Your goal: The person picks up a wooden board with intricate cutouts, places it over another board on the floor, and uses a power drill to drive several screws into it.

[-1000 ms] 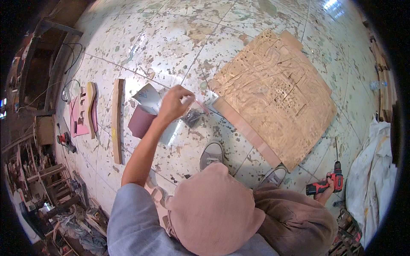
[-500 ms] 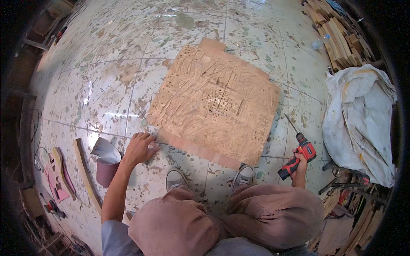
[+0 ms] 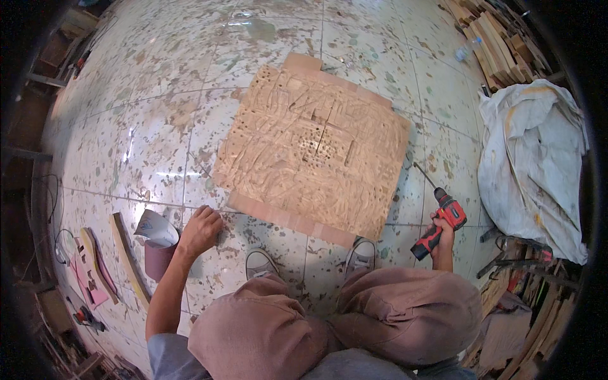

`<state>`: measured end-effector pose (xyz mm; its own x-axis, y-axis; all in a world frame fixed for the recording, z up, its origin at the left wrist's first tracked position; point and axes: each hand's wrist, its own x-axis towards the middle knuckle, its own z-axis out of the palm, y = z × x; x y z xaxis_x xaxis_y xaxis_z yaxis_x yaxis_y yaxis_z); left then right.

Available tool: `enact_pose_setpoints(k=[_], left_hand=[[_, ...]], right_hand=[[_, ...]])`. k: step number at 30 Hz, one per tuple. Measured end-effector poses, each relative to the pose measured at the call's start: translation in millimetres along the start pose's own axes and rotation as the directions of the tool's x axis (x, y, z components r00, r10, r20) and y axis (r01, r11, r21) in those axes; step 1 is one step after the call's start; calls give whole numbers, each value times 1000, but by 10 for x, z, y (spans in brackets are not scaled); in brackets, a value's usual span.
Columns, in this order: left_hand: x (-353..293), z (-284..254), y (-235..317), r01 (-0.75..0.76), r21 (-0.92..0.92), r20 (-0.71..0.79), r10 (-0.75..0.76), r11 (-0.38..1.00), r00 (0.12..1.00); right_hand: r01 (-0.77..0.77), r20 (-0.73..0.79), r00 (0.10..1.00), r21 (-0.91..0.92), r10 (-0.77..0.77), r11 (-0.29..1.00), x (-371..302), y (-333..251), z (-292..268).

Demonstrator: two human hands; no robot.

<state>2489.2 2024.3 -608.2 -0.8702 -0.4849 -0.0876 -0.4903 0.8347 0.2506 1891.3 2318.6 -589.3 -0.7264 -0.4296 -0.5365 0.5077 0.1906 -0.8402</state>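
Note:
A carved wooden panel (image 3: 313,152), pitted with many holes and slots, lies flat on the floor in front of my feet. Strips of thin reddish-brown wood stick out along its near and far edges. My right hand (image 3: 445,231) grips a red and black cordless drill (image 3: 451,212) by its handle, right of the panel. The drill's long thin bit points forward and left, toward the panel's right edge. Just off the panel's near left corner is my left hand (image 3: 201,230), back upward. Its fingers are curled together, and whatever they may hold is hidden.
Beside my left forearm stands a curled roll of brown sandpaper (image 3: 159,256). A curved wooden strip (image 3: 128,259) and pink pieces (image 3: 88,278) lie farther left. At right are a white sack (image 3: 529,171), stacked timber (image 3: 494,47) and a plastic bottle (image 3: 462,54).
My left hand has drawn back from the panel's near left edge, and its spread fingers have curled in. The right hand still holds the drill. The whole view has shifted slightly.

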Motion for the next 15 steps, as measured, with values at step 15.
enact_pose_setpoints(k=[15], left_hand=[[20, 178, 32, 460, -322, 257, -391, 827, 884]], right_hand=[[33, -31, 999, -78, -36, 996, -49, -53, 159]])
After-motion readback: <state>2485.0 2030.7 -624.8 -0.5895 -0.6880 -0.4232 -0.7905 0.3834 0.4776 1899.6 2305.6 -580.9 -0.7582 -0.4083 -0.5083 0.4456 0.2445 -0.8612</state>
